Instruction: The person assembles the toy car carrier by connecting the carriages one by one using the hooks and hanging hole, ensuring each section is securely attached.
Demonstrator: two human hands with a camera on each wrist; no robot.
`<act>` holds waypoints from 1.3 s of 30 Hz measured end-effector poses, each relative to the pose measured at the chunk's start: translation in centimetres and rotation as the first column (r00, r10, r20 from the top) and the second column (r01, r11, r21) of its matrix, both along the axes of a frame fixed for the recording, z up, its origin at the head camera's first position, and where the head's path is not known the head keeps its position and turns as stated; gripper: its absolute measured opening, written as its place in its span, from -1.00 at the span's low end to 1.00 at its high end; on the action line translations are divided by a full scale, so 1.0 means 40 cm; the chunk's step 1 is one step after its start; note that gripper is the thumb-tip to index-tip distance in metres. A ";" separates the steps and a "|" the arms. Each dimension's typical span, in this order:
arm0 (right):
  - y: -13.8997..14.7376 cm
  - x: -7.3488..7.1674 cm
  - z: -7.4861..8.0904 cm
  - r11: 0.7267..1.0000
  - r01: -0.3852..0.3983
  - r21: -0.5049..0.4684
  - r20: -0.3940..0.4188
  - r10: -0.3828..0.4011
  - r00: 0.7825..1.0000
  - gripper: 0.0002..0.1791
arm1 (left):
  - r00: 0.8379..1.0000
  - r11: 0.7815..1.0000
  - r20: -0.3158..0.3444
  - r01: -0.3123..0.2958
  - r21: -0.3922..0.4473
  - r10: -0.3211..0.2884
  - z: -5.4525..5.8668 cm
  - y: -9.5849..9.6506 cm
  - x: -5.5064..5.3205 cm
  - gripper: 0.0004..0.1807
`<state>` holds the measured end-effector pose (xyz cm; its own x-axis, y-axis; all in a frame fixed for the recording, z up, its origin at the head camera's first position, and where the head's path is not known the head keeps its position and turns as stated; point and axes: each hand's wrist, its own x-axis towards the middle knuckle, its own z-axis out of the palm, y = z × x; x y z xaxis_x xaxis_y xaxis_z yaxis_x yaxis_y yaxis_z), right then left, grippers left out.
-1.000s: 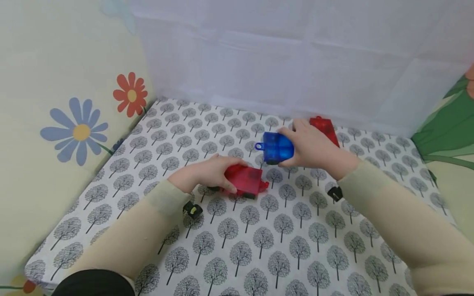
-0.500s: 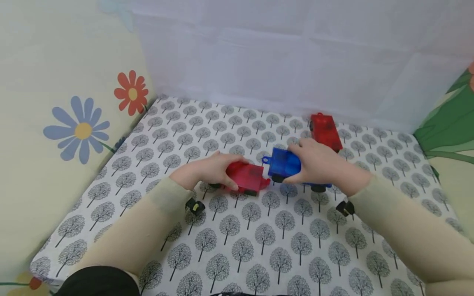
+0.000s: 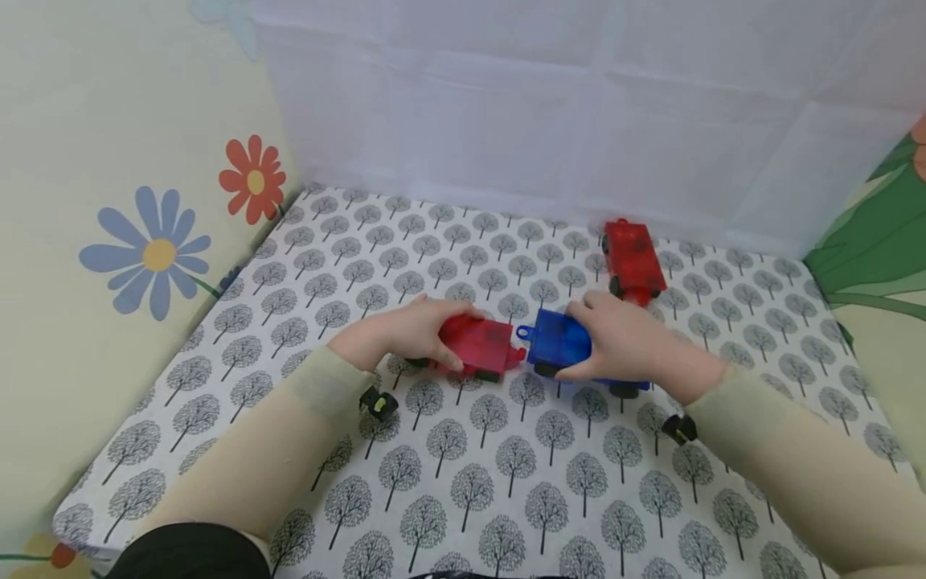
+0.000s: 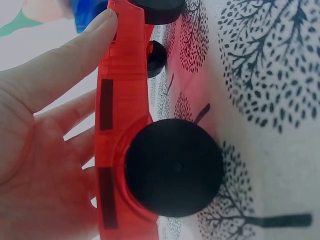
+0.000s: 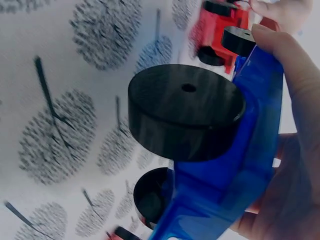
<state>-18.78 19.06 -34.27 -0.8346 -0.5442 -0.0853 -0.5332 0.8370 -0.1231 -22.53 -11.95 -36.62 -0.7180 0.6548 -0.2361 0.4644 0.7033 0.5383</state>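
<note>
My left hand (image 3: 412, 331) holds a translucent red toy car (image 3: 481, 346), thumb along the near side and fingers over the far side. A red hook sticks out at its right end. In the left wrist view its black wheel (image 4: 174, 167) stands close to the cloth. My right hand (image 3: 625, 338) grips a translucent blue toy car (image 3: 559, 338) between thumb and fingers, covering its right half. The blue car's ring (image 3: 524, 332) points left, right at the red hook. The right wrist view shows its black wheels (image 5: 185, 110) close over the cloth, slightly tilted.
Another red toy car (image 3: 633, 256) stands behind my right hand, ring end toward the back. A white cloth printed with trees (image 3: 514, 458) covers the table. A white sheet (image 3: 463, 104) hangs along the back, and flowered walls (image 3: 159, 257) flank the sides.
My right hand has brought the blue car down and toward me, lining its ring up with the red car's hook. The left hand and its red car have barely moved.
</note>
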 end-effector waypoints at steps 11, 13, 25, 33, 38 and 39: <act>-0.001 0.014 -0.042 0.999 -0.049 -0.004 -0.038 0.049 0.998 0.03 | 1.000 1.000 0.005 0.001 0.002 -0.001 0.001 0.004 -0.001 -0.12; 0.000 0.014 -0.043 0.998 -0.055 -0.008 -0.037 0.054 0.998 0.03 | 1.000 1.000 0.002 0.006 0.002 -0.006 0.001 0.004 -0.001 -0.13; 0.008 0.011 -0.061 0.998 -0.068 -0.005 -0.041 0.068 0.997 0.10 | 1.000 1.000 0.015 -0.007 0.009 0.007 0.000 0.000 0.000 -0.11; 0.006 0.011 -0.062 0.998 -0.069 -0.011 -0.047 0.068 0.997 0.08 | 1.000 1.000 0.006 -0.013 0.010 0.013 -0.004 -0.003 -0.003 -0.11; 0.007 0.013 -0.066 0.997 -0.072 0.001 -0.033 0.072 0.997 0.05 | 1.000 1.000 0.008 -0.009 0.007 0.009 -0.002 -0.002 -0.002 -0.11; 0.007 0.013 -0.068 0.997 -0.071 0.005 -0.029 0.071 0.997 0.05 | 1.000 1.000 0.008 -0.007 0.010 0.007 -0.002 -0.002 -0.002 -0.11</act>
